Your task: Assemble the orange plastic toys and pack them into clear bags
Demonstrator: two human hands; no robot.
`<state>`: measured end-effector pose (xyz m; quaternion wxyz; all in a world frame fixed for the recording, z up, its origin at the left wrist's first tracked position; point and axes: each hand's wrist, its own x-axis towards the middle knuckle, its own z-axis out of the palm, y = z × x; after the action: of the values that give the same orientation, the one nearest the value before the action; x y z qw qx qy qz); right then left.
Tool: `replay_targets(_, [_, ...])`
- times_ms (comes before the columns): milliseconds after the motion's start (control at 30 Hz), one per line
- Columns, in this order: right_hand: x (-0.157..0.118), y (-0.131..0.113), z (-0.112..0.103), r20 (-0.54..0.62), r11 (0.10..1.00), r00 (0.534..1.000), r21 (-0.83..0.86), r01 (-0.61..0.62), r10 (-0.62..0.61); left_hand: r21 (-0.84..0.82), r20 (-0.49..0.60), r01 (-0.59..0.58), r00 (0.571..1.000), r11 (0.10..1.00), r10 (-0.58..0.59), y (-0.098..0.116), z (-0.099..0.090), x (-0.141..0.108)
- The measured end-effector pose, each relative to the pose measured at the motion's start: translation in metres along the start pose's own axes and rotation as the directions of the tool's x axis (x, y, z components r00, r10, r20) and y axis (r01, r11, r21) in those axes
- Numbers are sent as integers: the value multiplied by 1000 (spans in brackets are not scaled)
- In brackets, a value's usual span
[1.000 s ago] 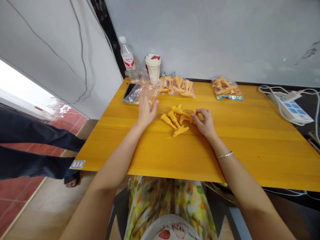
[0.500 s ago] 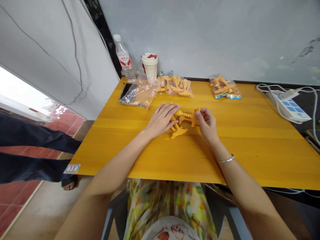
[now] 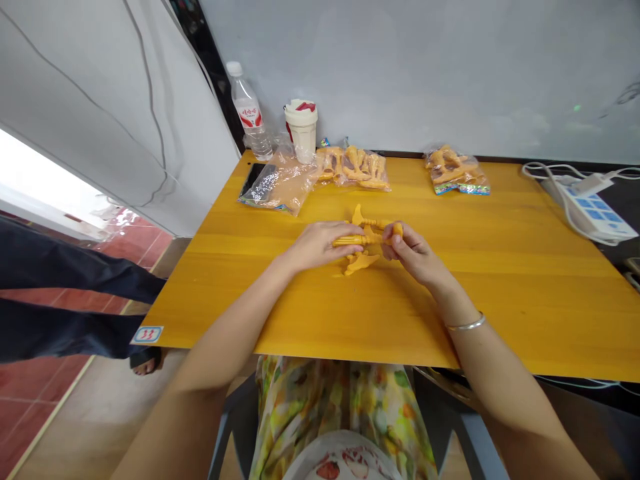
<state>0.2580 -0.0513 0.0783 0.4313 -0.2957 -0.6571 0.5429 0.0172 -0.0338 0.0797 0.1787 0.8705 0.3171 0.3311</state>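
Observation:
Between my hands is a yellow plastic toy piece (image 3: 356, 240), shaped like a sword hilt with a grooved grip and a round knob. My left hand (image 3: 313, 245) is closed around its grooved end, palm partly hiding it. With thumb and fingers, my right hand (image 3: 413, 253) pinches it near the round knob (image 3: 397, 229). A second yellow piece with a pointed crosspiece (image 3: 357, 215) lies just behind, partly hidden by the fingers. Below the held piece, another wing-shaped yellow part (image 3: 361, 263) rests on the wooden table (image 3: 350, 320).
Clear bags of yellow toy pieces (image 3: 356, 167) lie at the back, another bag (image 3: 457, 170) farther right. A water bottle (image 3: 250, 117), a white cup (image 3: 303, 133) and a phone under plastic (image 3: 257, 183) stand back left. A power strip (image 3: 595, 207) sits right. A person's legs (image 3: 75, 293) show left.
My left hand has gone from lying flat over the pieces to gripping one. My right hand has shifted from a crosspiece to the knob end. The held piece now lies level between both hands.

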Motion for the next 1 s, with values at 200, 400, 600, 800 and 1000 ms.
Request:
replay_targets(200, [0,-15,12,263,920,946,-287,266,-191,-284,334,282,925,916,-181,18,-34,4])
replay_targets(400, [-24,-36,15,475,445,784,-648,618,-398,-254,542,428,805,867,-239,3,-74,-21])
replay_targets(600, [-65,-19,-46,360,322,889,-838,441,-282,-149,327,467,855,872,-402,-10,-86,-53])
replay_targets(800, [-67,11,-64,319,280,943,-900,334,-100,63,234,291,926,955,-297,-21,-37,-54])
replay_targets(1000, [-66,17,-72,265,285,959,-916,282,-97,172,304,265,902,949,-307,-36,-30,-59])
